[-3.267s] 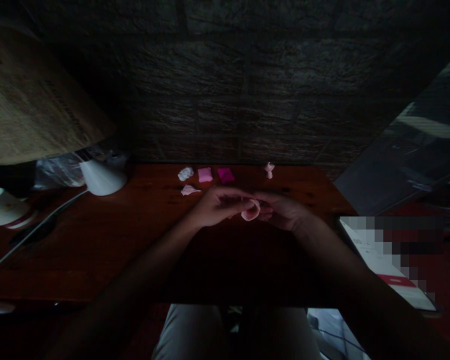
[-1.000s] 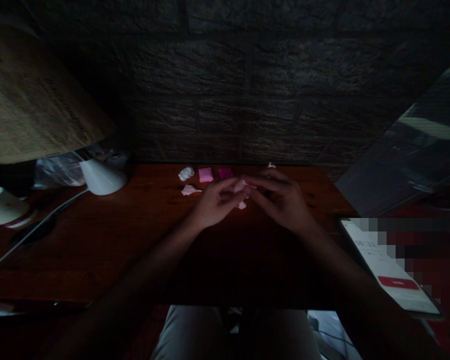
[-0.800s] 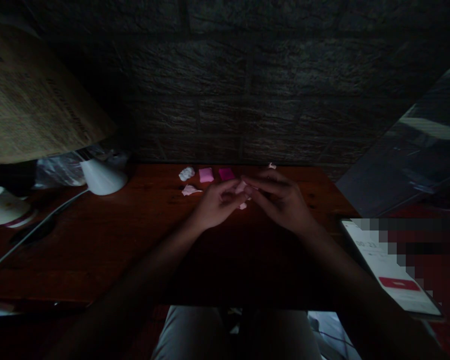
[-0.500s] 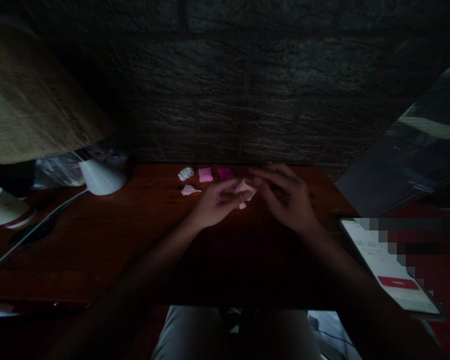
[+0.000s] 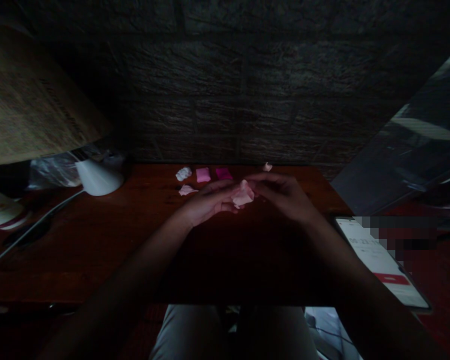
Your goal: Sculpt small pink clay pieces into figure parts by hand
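Note:
A pale pink, crumpled piece (image 5: 243,194), soft like clay or paper, is between my hands above the dark wooden table. My left hand (image 5: 211,201) grips it from the left, fingers behind and below it. At its right upper edge, the thumb and fingertips of my right hand (image 5: 283,195) are pinched together. Behind my left hand lie a white lumpy piece (image 5: 183,174), a pink square (image 5: 203,174), a magenta square (image 5: 224,173) and a flat pale pink scrap (image 5: 188,190). Another small pale scrap (image 5: 267,166) rests near the wall, beyond my right hand.
A white lamp-like cone (image 5: 98,177) with a cable stands at the left, beside a paper cup (image 5: 0,207). A large brown paper bag (image 5: 41,100) hangs over that side. A lit phone (image 5: 382,265) lies right of my right forearm. The brick wall (image 5: 217,75) bounds the table's back.
My right hand has come down and in, its fingers closing at the pale pink piece. The piece has turned and shows more of its face. The scrap by the wall is now uncovered.

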The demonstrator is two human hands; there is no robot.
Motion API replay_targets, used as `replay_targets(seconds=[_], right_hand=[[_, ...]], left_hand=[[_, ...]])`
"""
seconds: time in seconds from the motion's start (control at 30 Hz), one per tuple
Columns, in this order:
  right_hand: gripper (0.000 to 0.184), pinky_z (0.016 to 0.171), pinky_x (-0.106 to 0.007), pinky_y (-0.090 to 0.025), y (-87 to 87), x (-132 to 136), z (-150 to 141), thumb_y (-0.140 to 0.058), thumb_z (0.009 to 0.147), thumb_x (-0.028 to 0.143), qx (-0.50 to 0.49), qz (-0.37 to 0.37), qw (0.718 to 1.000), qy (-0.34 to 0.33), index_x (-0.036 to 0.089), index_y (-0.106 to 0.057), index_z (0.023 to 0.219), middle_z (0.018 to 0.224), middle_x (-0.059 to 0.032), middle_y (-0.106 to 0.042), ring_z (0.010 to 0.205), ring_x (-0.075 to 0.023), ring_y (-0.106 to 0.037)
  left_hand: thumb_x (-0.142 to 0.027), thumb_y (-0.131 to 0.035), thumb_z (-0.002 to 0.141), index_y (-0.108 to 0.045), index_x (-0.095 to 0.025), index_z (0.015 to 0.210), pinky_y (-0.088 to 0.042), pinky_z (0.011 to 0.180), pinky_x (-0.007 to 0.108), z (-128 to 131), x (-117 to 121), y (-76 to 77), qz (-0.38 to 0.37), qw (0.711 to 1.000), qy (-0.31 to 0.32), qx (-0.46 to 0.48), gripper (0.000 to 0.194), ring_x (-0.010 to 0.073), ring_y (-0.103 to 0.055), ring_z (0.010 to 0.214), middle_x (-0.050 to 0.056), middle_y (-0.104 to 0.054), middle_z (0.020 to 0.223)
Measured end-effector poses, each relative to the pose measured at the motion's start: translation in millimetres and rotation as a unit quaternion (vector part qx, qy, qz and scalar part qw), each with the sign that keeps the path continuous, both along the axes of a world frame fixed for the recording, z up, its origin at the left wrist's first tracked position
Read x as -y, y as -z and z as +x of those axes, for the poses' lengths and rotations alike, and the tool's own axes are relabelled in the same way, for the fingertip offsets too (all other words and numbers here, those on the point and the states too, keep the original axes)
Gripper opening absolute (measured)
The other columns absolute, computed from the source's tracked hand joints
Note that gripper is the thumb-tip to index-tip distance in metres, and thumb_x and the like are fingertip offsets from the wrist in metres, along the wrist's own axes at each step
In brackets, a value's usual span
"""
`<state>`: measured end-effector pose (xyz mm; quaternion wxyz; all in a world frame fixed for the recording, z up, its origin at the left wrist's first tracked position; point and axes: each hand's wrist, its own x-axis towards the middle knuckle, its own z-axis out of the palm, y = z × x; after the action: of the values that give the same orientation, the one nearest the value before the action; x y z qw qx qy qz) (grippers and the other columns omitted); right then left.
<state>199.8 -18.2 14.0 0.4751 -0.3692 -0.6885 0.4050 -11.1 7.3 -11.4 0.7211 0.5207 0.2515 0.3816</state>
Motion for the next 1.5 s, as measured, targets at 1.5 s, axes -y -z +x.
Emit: replay_targets(seconds=[1.5], right_hand=[[0.032, 0.058, -0.024, -0.046, 2.1, -6.3, 4.2, -0.087, 0.069, 0.050, -0.051, -0.131, 0.990, 0.012, 0.021, -0.082, 0.083, 0.069, 0.0001, -0.073, 0.059, -0.0101, -0.058]], left_hand=[[-0.037, -0.090, 0.069, -0.078, -0.016, 0.103, -0.061, 0.093, 0.041, 7.4, 1.3, 3.6, 0.219, 0.961, -0.159, -0.060, 0.041, 0.0243, -0.077, 0.099, 0.009, -0.081, 0.109]])
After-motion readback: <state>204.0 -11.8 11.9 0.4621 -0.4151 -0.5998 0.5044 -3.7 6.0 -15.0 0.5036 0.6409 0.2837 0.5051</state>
